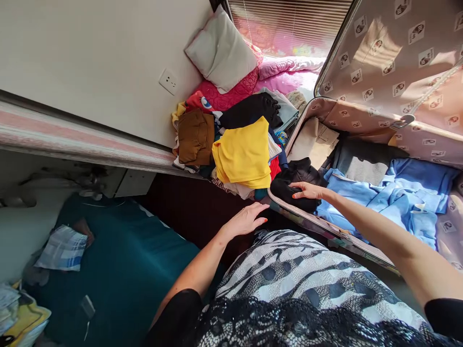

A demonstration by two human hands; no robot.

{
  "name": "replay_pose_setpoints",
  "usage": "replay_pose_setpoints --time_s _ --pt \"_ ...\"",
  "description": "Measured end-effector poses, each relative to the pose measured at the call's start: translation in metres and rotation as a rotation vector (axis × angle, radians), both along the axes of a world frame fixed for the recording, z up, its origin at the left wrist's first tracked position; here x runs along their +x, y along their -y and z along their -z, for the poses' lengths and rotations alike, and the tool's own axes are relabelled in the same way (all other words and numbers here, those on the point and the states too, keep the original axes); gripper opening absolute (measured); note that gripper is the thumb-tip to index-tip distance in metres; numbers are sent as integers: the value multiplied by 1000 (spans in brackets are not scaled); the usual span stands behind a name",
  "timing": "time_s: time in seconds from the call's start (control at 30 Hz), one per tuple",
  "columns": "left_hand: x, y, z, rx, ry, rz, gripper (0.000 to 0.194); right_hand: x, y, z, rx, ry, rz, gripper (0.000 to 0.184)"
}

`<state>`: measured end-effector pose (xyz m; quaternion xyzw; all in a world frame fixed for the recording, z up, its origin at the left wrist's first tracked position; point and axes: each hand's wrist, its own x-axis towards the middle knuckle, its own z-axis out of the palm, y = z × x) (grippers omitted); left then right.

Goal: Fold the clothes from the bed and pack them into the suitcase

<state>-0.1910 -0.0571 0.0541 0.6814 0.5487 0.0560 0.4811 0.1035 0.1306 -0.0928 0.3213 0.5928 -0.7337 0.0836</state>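
Note:
An open suitcase [390, 48] lies on the bed at the right, its patterned lid raised. Inside lie a black garment [296, 176], a light blue shirt [405, 193] and a grey garment [365, 161]. My right hand [307, 191] rests flat on the black garment at the suitcase's near corner, fingers stretched out. My left hand [248, 219] hovers open just in front of the suitcase's edge, below a pile of folded clothes topped by a yellow garment [244, 154]. A brown garment [196, 136] and a black one [251, 110] lie in the same pile.
A white pillow [220, 50] and pink bedding [289, 72] lie at the head of the bed by the window. A wall socket [169, 81] sits on the white wall. On the teal floor [126, 270] lies a checked cloth [63, 248].

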Motion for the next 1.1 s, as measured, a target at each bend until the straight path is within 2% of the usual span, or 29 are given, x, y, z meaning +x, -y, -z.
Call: replay_pose_setpoints --time_s 0.1,0.17,0.23,0.33,0.4,0.43,0.5,0.6,0.7,0.83,0.93,1.1 --pt "-2 1 -4 -4 4 2 48 15 -4 -13 -56 -96 -80 80" --pt "1 -1 -7 7 40 20 48 23 -10 -18 32 -74 -99 85" --pt "5 -5 -9 17 67 37 48 26 -17 -20 302 77 -88 91" --pt "12 -11 -9 24 57 51 48 24 -15 -24 903 434 -46 98" --pt "14 -13 -10 30 48 56 48 22 -2 -26 1196 522 -73 89" --pt "15 -13 -10 31 47 58 48 21 8 -27 1275 498 -127 81" --pt "17 -14 -10 25 46 66 49 18 27 -26 1300 412 -295 72" --pt "21 -15 -8 5 36 88 48 4 46 -16 1188 413 -485 80" --pt "26 -17 -5 -4 40 112 48 -20 49 -3 1166 544 -468 86" --pt "27 -17 -2 -7 24 101 48 -43 43 9 1192 596 -412 70" --pt "24 -13 0 -7 9 84 47 -45 33 11 1160 543 -427 65" --pt "20 -7 3 -11 -12 52 46 -35 24 9 1123 380 -546 65"
